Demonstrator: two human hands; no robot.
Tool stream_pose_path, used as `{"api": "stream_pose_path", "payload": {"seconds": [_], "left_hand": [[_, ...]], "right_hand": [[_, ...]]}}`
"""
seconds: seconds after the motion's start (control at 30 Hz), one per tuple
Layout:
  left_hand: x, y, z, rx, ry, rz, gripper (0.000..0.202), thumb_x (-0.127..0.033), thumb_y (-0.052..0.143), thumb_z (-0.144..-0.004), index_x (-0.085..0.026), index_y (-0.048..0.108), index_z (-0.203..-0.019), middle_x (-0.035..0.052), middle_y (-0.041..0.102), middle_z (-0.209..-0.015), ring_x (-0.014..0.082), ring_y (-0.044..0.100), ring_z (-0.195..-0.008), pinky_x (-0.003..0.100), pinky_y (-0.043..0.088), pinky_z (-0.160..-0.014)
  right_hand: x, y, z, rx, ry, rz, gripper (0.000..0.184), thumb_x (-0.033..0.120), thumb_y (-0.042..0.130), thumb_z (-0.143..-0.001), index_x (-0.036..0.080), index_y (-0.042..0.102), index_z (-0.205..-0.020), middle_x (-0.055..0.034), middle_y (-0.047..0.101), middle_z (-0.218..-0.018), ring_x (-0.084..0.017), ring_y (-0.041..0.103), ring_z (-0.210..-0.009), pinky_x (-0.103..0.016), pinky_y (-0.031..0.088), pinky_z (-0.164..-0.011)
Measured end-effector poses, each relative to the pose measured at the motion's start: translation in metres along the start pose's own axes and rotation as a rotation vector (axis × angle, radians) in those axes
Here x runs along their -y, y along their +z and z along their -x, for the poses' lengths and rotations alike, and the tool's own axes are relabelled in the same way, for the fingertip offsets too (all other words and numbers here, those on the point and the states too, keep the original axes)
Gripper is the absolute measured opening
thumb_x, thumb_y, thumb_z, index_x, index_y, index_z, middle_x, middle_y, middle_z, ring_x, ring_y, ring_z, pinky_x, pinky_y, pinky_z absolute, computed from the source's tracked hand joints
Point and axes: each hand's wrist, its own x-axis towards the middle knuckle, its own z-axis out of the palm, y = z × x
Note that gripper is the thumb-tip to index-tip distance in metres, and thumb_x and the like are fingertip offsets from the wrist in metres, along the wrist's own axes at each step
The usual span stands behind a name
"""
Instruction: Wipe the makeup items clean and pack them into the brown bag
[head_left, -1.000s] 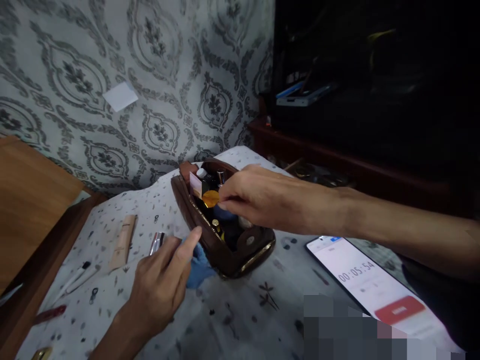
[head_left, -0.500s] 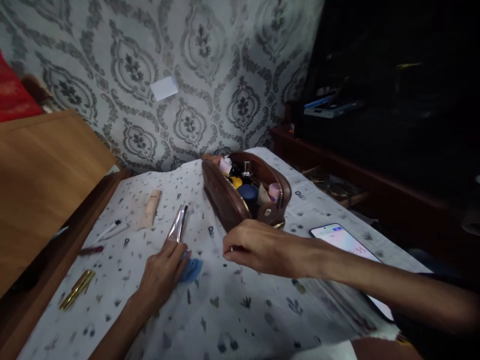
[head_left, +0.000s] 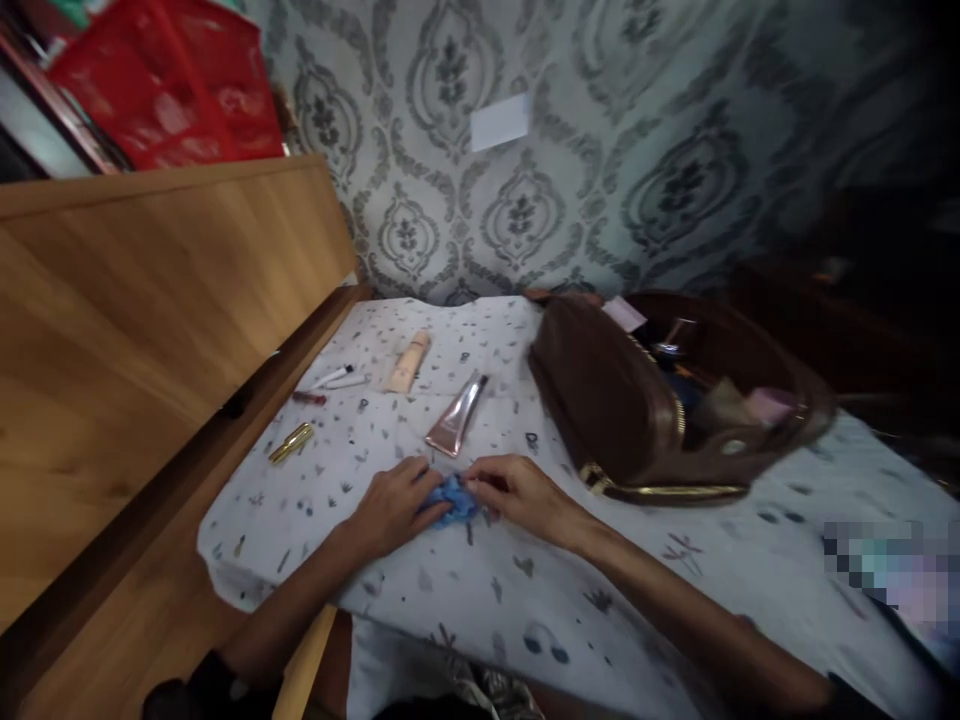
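A crumpled piece of blue cloth (head_left: 454,500) lies on the patterned tablecloth, between my two hands. My left hand (head_left: 394,508) is closed on its left side, fingers partly over it. From the right, my right hand (head_left: 523,497) pinches the cloth's other edge between thumb and fingers. Just beyond the hands rests a shiny pinkish-silver squeeze tube (head_left: 456,418), touched by neither. A peach-coloured tube (head_left: 409,362) lies farther back. To the right stands an unzipped brown toiletry bag (head_left: 607,390) with several cosmetics inside.
Toward the left table edge lie a gold tube (head_left: 291,443), a dark red slim tube (head_left: 309,398) and white pen-like sticks (head_left: 335,376). A wooden panel (head_left: 187,290) borders the left side, with a red basket (head_left: 180,90) behind it. A blurred-out phone (head_left: 900,580) is at the right.
My left hand has let go of the silver tube, which now lies on the table. My right hand has come over from beside the bag onto the blue cloth. The view has turned left.
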Motion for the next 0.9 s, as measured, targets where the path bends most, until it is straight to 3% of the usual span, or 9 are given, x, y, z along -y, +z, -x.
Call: {"api": "stream_pose_path", "payload": {"seconds": [0.23,0.37,0.53,0.7,0.9], "left_hand": [[0.036,-0.011,0.006,0.009,-0.251,-0.053,0.017,-0.03,0.047,-0.097,-0.021,0.059,-0.09,0.0041,0.062,-0.093,0.0167,0.062,-0.084,0.026,0.047,-0.069],[0.077,-0.029,-0.001,-0.012,-0.472,-0.113,0.023,-0.032,0.042,-0.098,-0.02,0.061,-0.09,0.006,0.063,-0.095,0.0184,0.062,-0.087,0.028,0.048,-0.077],[0.14,-0.045,-0.031,0.043,-0.679,-0.214,0.032,-0.034,0.039,-0.097,-0.016,0.063,-0.105,0.014,0.062,-0.116,0.0259,0.06,-0.107,0.034,0.048,-0.088],[0.193,-0.034,-0.06,0.142,-0.805,-0.212,0.037,-0.036,0.043,-0.093,-0.011,0.064,-0.111,0.0209,0.062,-0.123,0.0333,0.056,-0.119,0.04,0.046,-0.094],[0.227,-0.017,-0.07,0.278,-0.821,-0.103,0.065,-0.054,0.053,-0.084,-0.01,0.048,-0.132,0.0225,0.059,-0.131,0.0358,0.057,-0.119,0.042,0.047,-0.09]], "right_hand": [[-0.033,0.027,-0.028,-0.225,-0.013,-0.138,0.034,0.043,0.053,-0.082,0.014,0.068,-0.091,-0.0005,0.06,-0.064,-0.013,0.055,-0.05,-0.025,0.044,-0.051],[-0.04,0.032,-0.024,-0.29,-0.024,-0.123,0.031,0.042,0.053,-0.082,0.016,0.069,-0.089,-0.0003,0.062,-0.065,-0.013,0.055,-0.051,-0.025,0.044,-0.052],[-0.039,0.033,-0.021,-0.282,-0.015,-0.138,0.031,0.042,0.054,-0.081,0.016,0.069,-0.087,0.0,0.06,-0.063,-0.013,0.054,-0.052,-0.025,0.042,-0.051],[-0.037,0.031,-0.02,-0.27,-0.01,-0.137,0.032,0.042,0.052,-0.083,0.016,0.069,-0.089,0.0002,0.057,-0.062,-0.013,0.054,-0.053,-0.025,0.041,-0.053],[-0.037,0.03,-0.019,-0.243,-0.024,-0.127,0.03,0.04,0.05,-0.085,0.015,0.067,-0.087,0.0015,0.055,-0.06,-0.012,0.051,-0.052,-0.025,0.039,-0.053]]}}
